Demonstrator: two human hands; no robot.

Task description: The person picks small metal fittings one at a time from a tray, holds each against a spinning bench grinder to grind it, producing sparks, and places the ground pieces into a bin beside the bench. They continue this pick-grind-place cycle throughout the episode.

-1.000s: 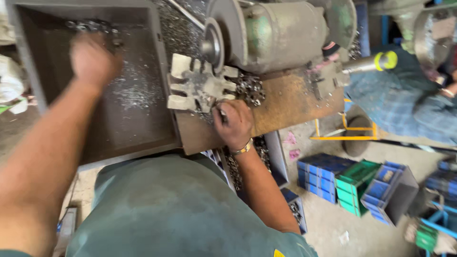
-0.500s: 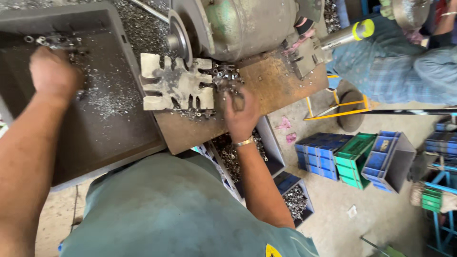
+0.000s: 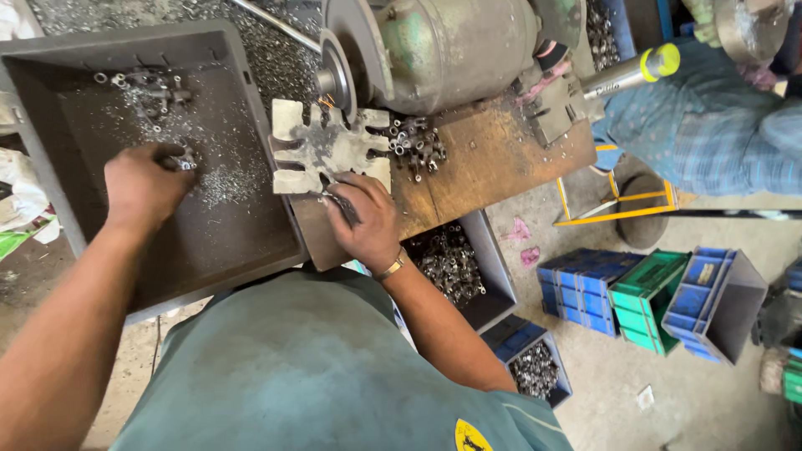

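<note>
Left hand (image 3: 144, 185) reaching into grey tray (image 3: 50, 100), arm stretched forward, fingers curled down onto small metal parts (image 3: 182, 159); whether pinched, cannot tell. Right hand (image 3: 363, 219) palm-down on bench (image 3: 493, 159), fingers closed on a dark thin piece (image 3: 341, 205) against slotted plate (image 3: 322, 150), below grinder wheel (image 3: 338, 73).

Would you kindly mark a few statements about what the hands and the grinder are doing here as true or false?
1. The left hand is inside the grey tray, on small metal parts. True.
2. The right hand rests on the floor. False: it lies on the slotted metal plate at the bench edge.
3. The grinding wheel stands just behind the plate. True.
4. The blue and green crates sit on the bench. False: they are on the floor.
5. The bin below the bench holds metal parts. True.
</note>
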